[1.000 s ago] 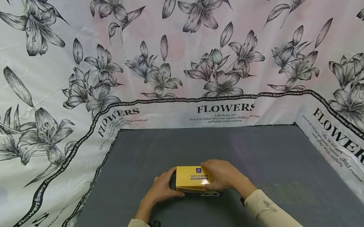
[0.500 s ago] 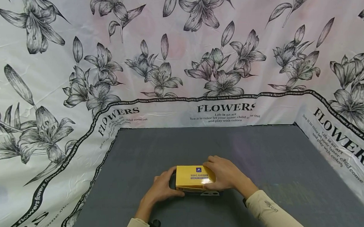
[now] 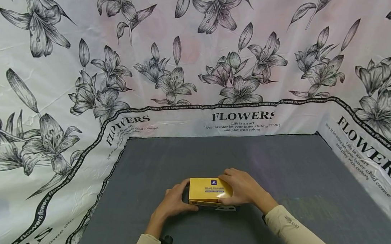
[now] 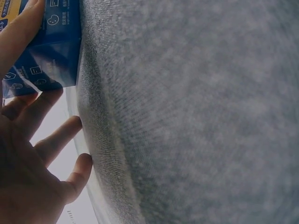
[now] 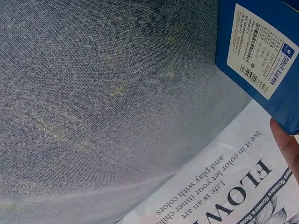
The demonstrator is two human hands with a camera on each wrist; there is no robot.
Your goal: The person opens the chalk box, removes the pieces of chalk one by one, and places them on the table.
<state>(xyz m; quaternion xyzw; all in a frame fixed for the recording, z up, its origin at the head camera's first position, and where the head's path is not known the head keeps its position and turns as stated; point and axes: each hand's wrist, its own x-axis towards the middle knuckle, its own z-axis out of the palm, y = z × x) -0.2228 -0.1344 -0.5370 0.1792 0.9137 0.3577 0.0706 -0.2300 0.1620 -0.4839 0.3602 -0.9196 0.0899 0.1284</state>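
Observation:
A cardboard box [image 3: 204,195] with a yellow top and blue sides rests on the grey table, in front of the person. The left hand [image 3: 175,201] grips its left end, thumb on the near side and fingers round the far side. In the left wrist view two of that hand's fingers [image 4: 77,175] are spread off the box, near the grey cloth. At the right end, the right hand [image 3: 241,188] holds the box with its thumb at the near edge and fingers at the far edge. The right wrist view shows a white printed label [image 5: 261,51] on the blue end.
The grey cloth-covered table [image 3: 216,155] spreads around the box. White sheeting [image 3: 182,124] printed with flowers and lettering rises behind it and along both sides. A small dark object [image 3: 166,241] is at the left wrist.
The right hand has shifted slightly right and away along the box, so a bit more of the yellow top shows. The left hand and the box stay where they were.

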